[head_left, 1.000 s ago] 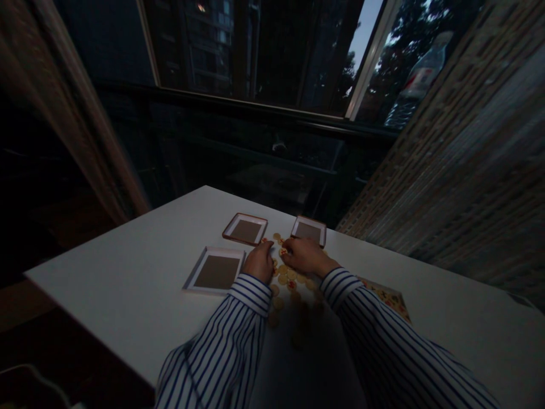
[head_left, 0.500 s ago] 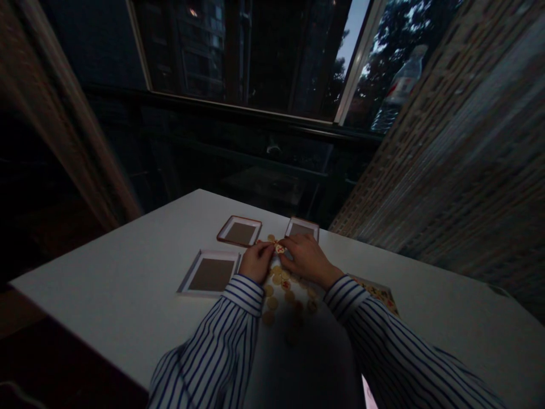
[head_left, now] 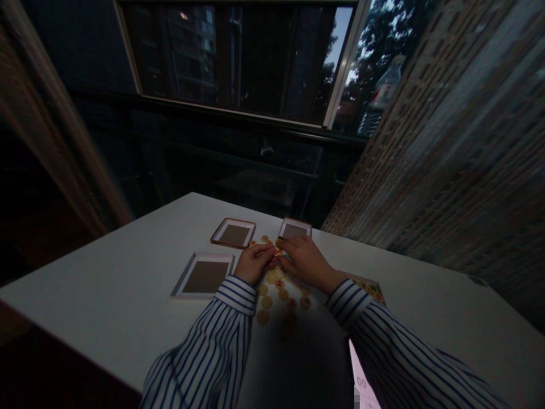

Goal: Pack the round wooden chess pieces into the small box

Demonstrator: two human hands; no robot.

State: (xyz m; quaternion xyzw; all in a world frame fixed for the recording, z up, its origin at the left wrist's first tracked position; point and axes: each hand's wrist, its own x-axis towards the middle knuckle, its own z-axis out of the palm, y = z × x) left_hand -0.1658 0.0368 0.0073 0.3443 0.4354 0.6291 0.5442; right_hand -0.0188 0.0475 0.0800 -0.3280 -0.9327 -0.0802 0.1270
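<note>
Over the white table my left hand (head_left: 252, 264) is closed in a pinch, its thumb and forefinger at a round xiangqi piece (head_left: 278, 251) with a red character. My right hand (head_left: 309, 260) meets it from the other side, its fingertips closed on the edge of the piece. Whether a second piece sits between the fingers cannot be made out. Below and between the hands lie several loose pale xiangqi pieces (head_left: 265, 301), some plain side up, some with red or dark marks. A few more (head_left: 264, 239) lie just beyond my fingers.
A larger shallow tray (head_left: 206, 277) lies left of my left hand. Two smaller trays, one brown-rimmed (head_left: 234, 234) and one (head_left: 295, 229) behind my right hand, stand farther back. A box of pieces (head_left: 373, 288) shows beyond my right forearm. A lit screen (head_left: 361, 378) is at the lower edge.
The view has shifted slightly, so the table and trays appear a little farther left. My hands stay together at the piece, with small finger movement. More of the lit screen shows.
</note>
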